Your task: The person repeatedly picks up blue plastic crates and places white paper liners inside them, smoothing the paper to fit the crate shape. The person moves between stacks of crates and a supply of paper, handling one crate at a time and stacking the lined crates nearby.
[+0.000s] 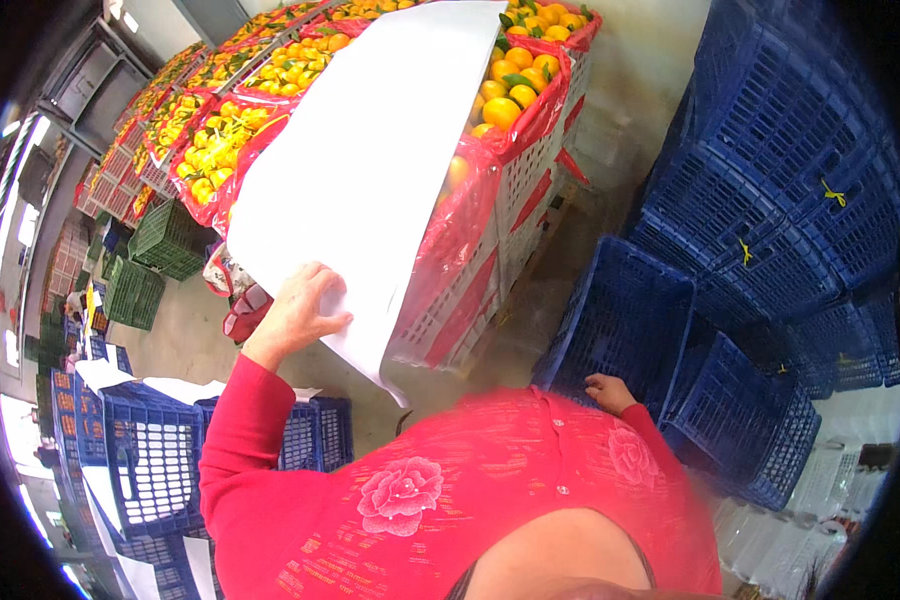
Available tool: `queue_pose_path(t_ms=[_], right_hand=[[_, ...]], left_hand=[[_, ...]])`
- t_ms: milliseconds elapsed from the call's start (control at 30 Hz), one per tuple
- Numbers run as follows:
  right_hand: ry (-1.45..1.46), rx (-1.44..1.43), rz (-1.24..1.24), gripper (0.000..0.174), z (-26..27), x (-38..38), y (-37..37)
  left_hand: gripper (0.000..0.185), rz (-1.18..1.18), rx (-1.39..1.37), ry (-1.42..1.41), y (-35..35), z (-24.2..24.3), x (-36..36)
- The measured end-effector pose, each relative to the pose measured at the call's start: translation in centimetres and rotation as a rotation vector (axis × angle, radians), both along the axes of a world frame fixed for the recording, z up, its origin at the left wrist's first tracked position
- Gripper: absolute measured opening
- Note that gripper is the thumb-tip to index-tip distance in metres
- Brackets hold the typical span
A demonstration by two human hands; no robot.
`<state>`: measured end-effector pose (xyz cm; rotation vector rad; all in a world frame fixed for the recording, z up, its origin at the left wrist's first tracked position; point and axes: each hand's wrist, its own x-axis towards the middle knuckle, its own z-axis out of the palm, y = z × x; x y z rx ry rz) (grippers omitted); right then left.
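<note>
A stack of large white paper sheets (367, 150) lies over crates of oranges, its near corner hanging down. My left hand (311, 304) is at the near left edge of the paper, thumb and fingers curved about the edge; the fingertips rest on the sheet. To the right of the paper, oranges with green leaves (514, 86) fill a white plastic crate (529, 169) lined with red plastic film (457, 217). My right hand (607, 391) hangs low by the near rim of a blue plastic crate (622, 315), fingers loosely curled; whether it touches the crate cannot be told.
Tall stacks of blue crates (780, 105) stand at the right, another open blue crate (750, 420) below them. More blue crates with paper sheets (154, 457) stand at the lower left. Green crates (135, 292) and a red bag (247, 311) sit on the floor at the left.
</note>
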<state>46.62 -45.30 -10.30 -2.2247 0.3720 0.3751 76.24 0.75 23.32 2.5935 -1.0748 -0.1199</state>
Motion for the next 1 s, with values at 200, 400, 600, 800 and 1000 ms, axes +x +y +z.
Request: queue_pose_path(t_ms=[200,400,600,800,1000], right_hand=[[0.099,-0.02,-0.013,0.035,0.3,2.0,1.7],[0.241,0.061,-0.09,0.036,2.0,3.4,2.2],[-0.048,0.044,0.064,0.034,6.9,7.9,2.8],[-0.048,0.755,0.129,0.05,19.6,14.4,6.3],[-0.488,0.786,0.439,0.073,29.0,13.6,9.3]], left_hand=[[0.009,-0.061,-0.02,-0.042,-0.3,-1.0,1.4],[0.008,-0.112,-0.037,-0.081,-0.5,-0.8,1.8],[0.01,-0.003,-0.21,0.047,-0.1,2.9,2.8],[0.006,-0.006,-0.331,-0.045,-3.7,8.1,1.2],[0.009,-0.197,-0.299,-0.182,-15.9,7.1,-4.4]])
